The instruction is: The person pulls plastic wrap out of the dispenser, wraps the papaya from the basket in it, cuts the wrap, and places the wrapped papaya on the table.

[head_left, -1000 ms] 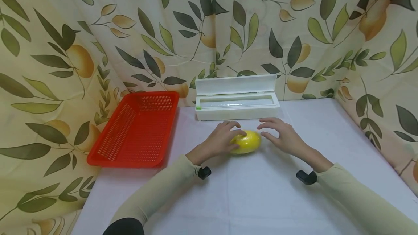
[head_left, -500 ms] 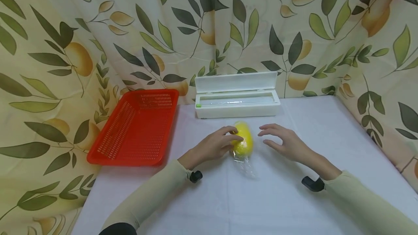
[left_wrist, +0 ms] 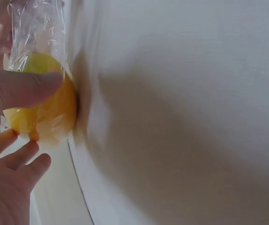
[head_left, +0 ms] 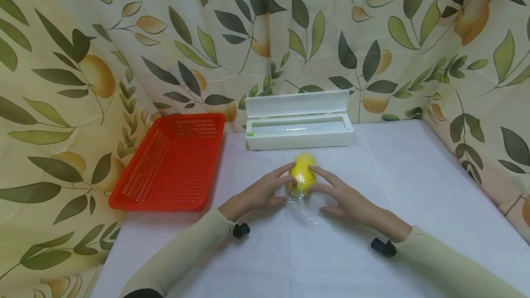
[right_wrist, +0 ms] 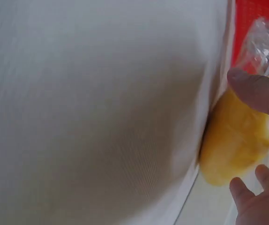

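A yellow oval fruit (head_left: 304,176) lies on the white-clothed table, wrapped in clear plastic film (head_left: 301,207) whose loose tail points toward the person. From the left side, fingertips of my left hand (head_left: 262,193) touch the fruit; the thumb sits lower, near the film. My right hand (head_left: 352,203) reaches in from the other side, index and middle fingertips at the fruit's right edge, thumb apart below. In the left wrist view the left thumb (left_wrist: 33,88) crosses in front of the fruit. The right wrist view has the right thumb (right_wrist: 254,89) beside the film, with the other fingers spread.
Behind the fruit stands a long white box (head_left: 299,140), its lid raised and a roll of clear film inside. A red perforated basket (head_left: 167,169) is at the left. Leaf-patterned curtains (head_left: 232,72) hang around the table (head_left: 331,261).
The fruit has turned from lying crosswise to pointing toward the person, and its film tail has come into sight. My right hand has moved left, from beside the fruit to touching it.
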`<action>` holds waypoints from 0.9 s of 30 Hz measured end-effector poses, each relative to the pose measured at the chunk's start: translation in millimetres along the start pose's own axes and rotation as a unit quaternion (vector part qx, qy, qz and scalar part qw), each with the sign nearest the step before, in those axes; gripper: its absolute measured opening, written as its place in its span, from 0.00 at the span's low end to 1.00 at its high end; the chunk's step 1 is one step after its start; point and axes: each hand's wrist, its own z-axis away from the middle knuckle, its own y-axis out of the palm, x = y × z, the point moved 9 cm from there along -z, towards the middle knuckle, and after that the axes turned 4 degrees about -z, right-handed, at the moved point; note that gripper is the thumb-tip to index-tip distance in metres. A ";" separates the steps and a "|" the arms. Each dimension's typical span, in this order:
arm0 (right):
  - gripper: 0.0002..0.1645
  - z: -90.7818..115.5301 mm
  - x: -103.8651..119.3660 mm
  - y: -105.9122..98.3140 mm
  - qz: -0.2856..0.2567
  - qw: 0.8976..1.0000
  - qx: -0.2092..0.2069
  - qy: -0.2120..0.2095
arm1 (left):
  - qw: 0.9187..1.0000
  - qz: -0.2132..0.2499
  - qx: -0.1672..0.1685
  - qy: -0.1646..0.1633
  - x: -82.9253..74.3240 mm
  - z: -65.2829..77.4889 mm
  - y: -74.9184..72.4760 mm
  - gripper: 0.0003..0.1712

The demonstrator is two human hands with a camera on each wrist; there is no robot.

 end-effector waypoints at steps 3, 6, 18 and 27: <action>0.34 -1.9 3.3 5.2 -0.008 1.000 -0.004 -0.011 | 1.000 0.005 -0.021 0.022 -1.9 1.1 -1.3 0.20; 0.26 -3.8 5.9 5.6 -0.014 0.999 -0.022 -0.023 | 0.998 0.011 -0.045 0.040 -4.0 1.8 -3.8 0.14; 0.17 -2.6 8.0 -0.8 -0.029 0.996 -0.071 -0.045 | 0.995 -0.007 -0.091 0.028 -7.5 4.1 -11.3 0.05; 0.18 -7.6 13.7 8.5 0.010 0.998 -0.059 -0.036 | 0.995 0.006 -0.094 0.029 -7.0 0.6 -9.2 0.04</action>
